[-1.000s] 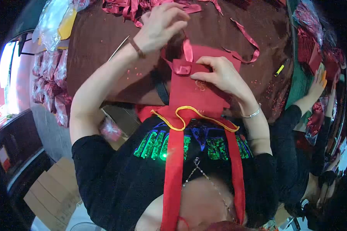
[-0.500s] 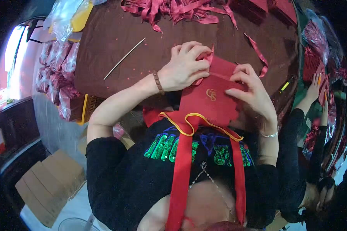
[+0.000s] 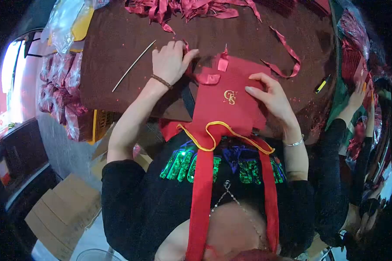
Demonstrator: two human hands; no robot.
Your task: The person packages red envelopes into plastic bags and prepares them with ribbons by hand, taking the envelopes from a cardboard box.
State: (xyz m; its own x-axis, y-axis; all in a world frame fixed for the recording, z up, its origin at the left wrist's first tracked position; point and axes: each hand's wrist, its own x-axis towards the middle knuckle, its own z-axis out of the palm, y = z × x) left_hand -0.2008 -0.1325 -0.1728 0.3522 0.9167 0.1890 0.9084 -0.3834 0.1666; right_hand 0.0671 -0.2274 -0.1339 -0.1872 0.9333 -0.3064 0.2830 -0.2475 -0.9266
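A flat red paper bag with gold lettering lies at the table's near edge, in front of my red, yellow-trimmed apron. Pink ribbon shows at its upper part, with a short tab standing at the top edge. My right hand grips the bag's right side, thumb on the front face. To the left of the bag, my left hand is closed around a pink ribbon that runs to the bag; its curled fingers partly hide the ribbon.
A thin metal rod lies left on the brown-covered table. Many pink ribbons are heaped at the far edge. A loose ribbon and a yellow marker lie right. Another person's hand works at the far right.
My left hand has moved left, away from the bag's top, drawing ribbon with it. My right hand stays at the right side, and the bag's front is more exposed.
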